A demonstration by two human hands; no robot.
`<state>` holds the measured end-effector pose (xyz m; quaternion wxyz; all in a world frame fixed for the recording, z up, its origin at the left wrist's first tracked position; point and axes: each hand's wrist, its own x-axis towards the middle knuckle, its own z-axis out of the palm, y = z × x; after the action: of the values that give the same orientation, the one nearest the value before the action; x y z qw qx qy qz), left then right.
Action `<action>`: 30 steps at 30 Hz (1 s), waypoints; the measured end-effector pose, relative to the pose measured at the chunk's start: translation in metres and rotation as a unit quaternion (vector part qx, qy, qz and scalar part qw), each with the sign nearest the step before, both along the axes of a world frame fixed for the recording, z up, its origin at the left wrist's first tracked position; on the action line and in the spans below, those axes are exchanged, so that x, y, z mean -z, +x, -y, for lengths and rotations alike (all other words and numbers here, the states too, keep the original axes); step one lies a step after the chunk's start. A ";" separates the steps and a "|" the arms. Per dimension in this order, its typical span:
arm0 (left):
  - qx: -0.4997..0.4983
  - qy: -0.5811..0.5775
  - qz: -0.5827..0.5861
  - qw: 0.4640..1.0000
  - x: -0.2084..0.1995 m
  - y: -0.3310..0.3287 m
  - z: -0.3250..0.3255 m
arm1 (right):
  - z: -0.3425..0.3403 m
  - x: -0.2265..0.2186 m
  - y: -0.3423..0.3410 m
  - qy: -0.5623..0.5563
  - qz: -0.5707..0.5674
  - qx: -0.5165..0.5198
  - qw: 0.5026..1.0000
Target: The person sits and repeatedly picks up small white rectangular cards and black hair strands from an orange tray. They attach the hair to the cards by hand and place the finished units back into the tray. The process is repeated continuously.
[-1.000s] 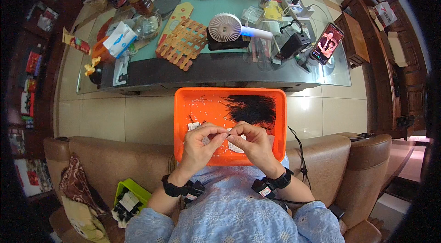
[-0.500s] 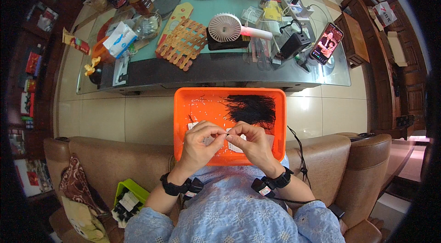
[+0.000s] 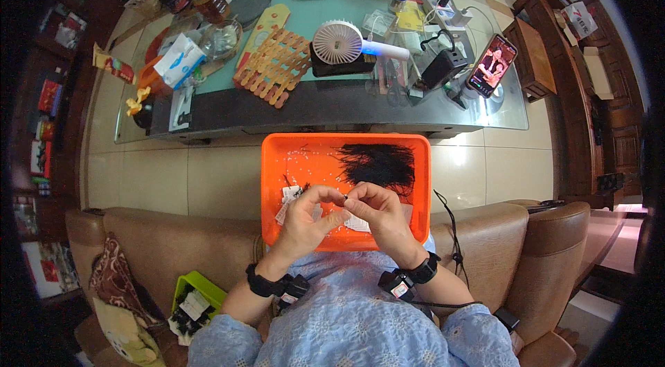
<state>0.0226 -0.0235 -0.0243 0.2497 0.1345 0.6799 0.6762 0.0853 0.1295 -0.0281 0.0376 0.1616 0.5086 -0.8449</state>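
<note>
My left hand (image 3: 308, 218) and my right hand (image 3: 381, 213) meet over an orange tray (image 3: 268, 159) on my lap. Between their fingertips is a tiny dark piece, apparently a black string (image 3: 346, 196), mostly hidden by the fingers. The right thumb and forefinger pinch it. The left fingers curl against it, with the left thumb a little below the forefinger. A bundle of black strings (image 3: 377, 162) lies at the tray's far right. White tags (image 3: 291, 194) with dark string lie by my left hand, and more white tags (image 3: 357, 223) lie beneath the hands.
Small white bits (image 3: 298, 159) are scattered in the tray. Beyond it stands a glass-topped table with a handheld fan (image 3: 339, 42), a wooden slatted mat (image 3: 273, 65) and a phone (image 3: 493, 65) on a stand. A green bin (image 3: 215, 291) sits on the sofa at my left.
The left thumb has moved down from the fingertips, and the left hand has shifted slightly, uncovering the tags beside it. The fan's handle light has turned from red to blue.
</note>
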 end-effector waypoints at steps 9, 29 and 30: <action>0.047 -0.095 -0.210 0.972 0.000 0.002 0.000 | 0.007 0.004 -0.001 -0.061 -0.015 0.039 0.997; 0.179 -0.324 -0.199 0.907 0.025 -0.020 -0.002 | -0.053 0.021 -0.021 0.170 0.108 -0.038 0.979; 0.190 -0.351 -0.229 0.888 0.028 -0.020 -0.009 | -0.056 0.026 -0.020 0.199 0.115 -0.052 0.972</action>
<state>0.0029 -0.0144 -0.0522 0.2421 0.3159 0.8726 0.2831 0.0654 0.1853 -0.0536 0.1064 0.2351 0.6664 -0.6995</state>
